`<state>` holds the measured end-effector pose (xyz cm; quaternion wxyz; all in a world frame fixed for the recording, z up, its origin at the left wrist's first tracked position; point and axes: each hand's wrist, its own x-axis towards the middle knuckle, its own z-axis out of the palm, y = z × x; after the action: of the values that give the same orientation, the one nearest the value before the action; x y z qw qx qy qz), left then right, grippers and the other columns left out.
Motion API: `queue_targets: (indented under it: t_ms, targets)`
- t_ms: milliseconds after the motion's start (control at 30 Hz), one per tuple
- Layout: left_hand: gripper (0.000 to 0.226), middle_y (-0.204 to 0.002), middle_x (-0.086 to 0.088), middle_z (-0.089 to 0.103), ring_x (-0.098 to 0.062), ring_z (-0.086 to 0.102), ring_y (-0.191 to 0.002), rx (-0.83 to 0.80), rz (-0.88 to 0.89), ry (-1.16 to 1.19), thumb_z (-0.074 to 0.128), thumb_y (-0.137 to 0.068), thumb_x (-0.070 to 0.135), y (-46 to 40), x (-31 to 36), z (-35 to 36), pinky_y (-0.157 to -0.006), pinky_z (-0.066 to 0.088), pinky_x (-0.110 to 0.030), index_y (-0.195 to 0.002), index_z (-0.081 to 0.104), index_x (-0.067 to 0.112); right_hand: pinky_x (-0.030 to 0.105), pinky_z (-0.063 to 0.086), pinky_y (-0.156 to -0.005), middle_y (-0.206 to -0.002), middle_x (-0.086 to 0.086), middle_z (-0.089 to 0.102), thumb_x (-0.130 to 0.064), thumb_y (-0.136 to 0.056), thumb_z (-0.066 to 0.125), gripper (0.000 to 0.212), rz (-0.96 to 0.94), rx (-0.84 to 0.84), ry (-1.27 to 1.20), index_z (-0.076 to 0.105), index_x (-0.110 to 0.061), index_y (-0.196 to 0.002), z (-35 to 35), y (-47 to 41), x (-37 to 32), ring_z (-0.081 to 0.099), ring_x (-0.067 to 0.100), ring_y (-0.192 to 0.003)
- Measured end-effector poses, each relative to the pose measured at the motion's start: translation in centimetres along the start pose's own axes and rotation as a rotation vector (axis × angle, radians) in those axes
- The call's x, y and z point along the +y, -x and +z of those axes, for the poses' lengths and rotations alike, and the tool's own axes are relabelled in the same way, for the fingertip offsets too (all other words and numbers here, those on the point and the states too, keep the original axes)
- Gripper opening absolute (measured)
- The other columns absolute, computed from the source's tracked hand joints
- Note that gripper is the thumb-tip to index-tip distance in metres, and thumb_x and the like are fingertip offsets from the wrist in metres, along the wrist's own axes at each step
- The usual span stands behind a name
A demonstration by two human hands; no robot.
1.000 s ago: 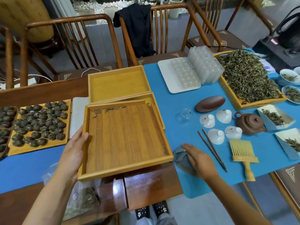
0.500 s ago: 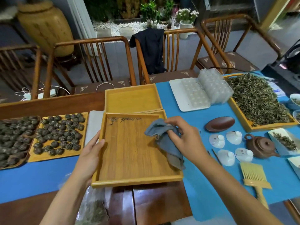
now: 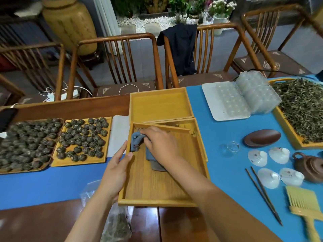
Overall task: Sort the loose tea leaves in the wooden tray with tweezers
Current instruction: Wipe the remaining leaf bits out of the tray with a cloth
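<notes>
A shallow wooden tray (image 3: 157,199) lies in front of me on the table. My left hand (image 3: 115,170) grips its left rim. My right hand (image 3: 160,145) presses a grey-blue cloth (image 3: 137,140) into the tray's far left corner, where a few loose tea leaves lay; they are now hidden under the hand. Dark wooden tweezers (image 3: 262,193) rest on the blue mat to the right, untouched. A large tray heaped with loose tea leaves (image 3: 304,109) stands at the far right.
A second wooden tray (image 3: 160,105) sits behind the first. Two trays of rolled tea balls (image 3: 82,138) lie on the left. White cups (image 3: 269,178), a clay teapot (image 3: 309,166), a brown saucer (image 3: 262,137), a yellow brush (image 3: 304,205) and plastic moulds (image 3: 239,98) crowd the right. A bag of tea (image 3: 117,224) lies at the near edge.
My right hand picked the cloth up from the mat, carried it over the tray and moved it to the far left corner. My left hand kept hold of the tray's left rim.
</notes>
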<state>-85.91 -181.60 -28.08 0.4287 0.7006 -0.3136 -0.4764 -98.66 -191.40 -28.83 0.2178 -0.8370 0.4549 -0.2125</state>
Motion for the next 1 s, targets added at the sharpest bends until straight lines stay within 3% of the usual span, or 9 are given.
queue_targets:
  t_ms: [133, 367, 500, 600, 800, 1000]
  targets:
    - [0.047, -0.144, 0.005, 0.049, -0.016, 0.048, -0.13, -0.008, -0.016, 0.009, 0.049, -0.099, 0.031, -0.3, -0.2, -0.3, -0.11, 0.038, -0.046, -0.145, 0.04, 0.035, 0.034, 0.043, -0.062, -0.106, 0.005, 0.061, -0.014, -0.09, 0.05, 0.024, -0.003, 0.001, 0.105, 0.063, -0.016, -0.11, 1.4, -1.3, -1.0, 0.06, 0.027, -0.094]
    - [0.046, -0.143, 0.007, 0.048, -0.013, 0.046, -0.13, 0.052, -0.036, 0.019, 0.051, -0.098, 0.029, -0.1, -0.8, -0.8, -0.112, 0.035, -0.043, -0.142, 0.043, 0.037, 0.032, 0.032, -0.051, -0.097, 0.009, 0.057, -0.001, -0.082, 0.059, 0.018, -0.061, -0.046, 0.301, 0.059, -0.008, -0.098, 2.4, -3.0, -1.9, 0.059, 0.028, -0.083]
    - [0.046, -0.14, 0.011, 0.049, -0.003, 0.049, -0.12, 0.048, -0.025, 0.013, 0.052, -0.098, 0.029, -0.2, -1.0, -0.7, -0.103, 0.039, -0.029, -0.142, 0.044, 0.037, 0.032, 0.034, -0.051, -0.102, 0.009, 0.056, 0.001, -0.078, 0.063, 0.029, -0.099, -0.083, 0.356, 0.057, -0.008, -0.104, 2.4, -2.8, -1.3, 0.059, 0.028, -0.086]
    - [0.047, -0.141, 0.006, 0.051, -0.013, 0.05, -0.126, 0.026, -0.054, 0.034, 0.051, -0.098, 0.029, -0.5, -1.2, -0.8, -0.109, 0.038, -0.039, -0.143, 0.042, 0.036, 0.033, 0.036, -0.053, -0.105, 0.01, 0.055, 0.004, -0.078, 0.059, 0.032, -0.08, -0.096, 0.363, 0.056, -0.007, -0.108, 2.2, -2.5, -0.2, 0.058, 0.028, -0.086]
    - [0.046, -0.129, 0.001, 0.061, -0.019, 0.063, -0.11, 0.061, -0.109, 0.11, 0.052, -0.097, 0.028, -0.6, -0.9, -1.6, -0.097, 0.049, -0.047, -0.141, 0.044, 0.038, 0.03, 0.031, -0.051, -0.108, 0.01, 0.055, 0.01, -0.07, 0.063, 0.037, 0.005, -0.139, 0.416, 0.058, -0.007, -0.103, 0.6, -1.5, 3.9, 0.059, 0.025, -0.078]
    - [0.046, -0.138, -0.005, 0.054, -0.028, 0.056, -0.12, 0.053, -0.096, 0.05, 0.05, -0.098, 0.031, -1.1, -0.7, -2.7, -0.103, 0.043, -0.053, -0.142, 0.04, 0.039, 0.029, 0.031, -0.051, -0.111, 0.007, 0.054, -0.006, -0.089, 0.051, 0.022, 0.178, -0.142, 0.451, 0.058, -0.013, -0.109, -1.1, -0.4, 7.5, 0.061, 0.027, -0.079]
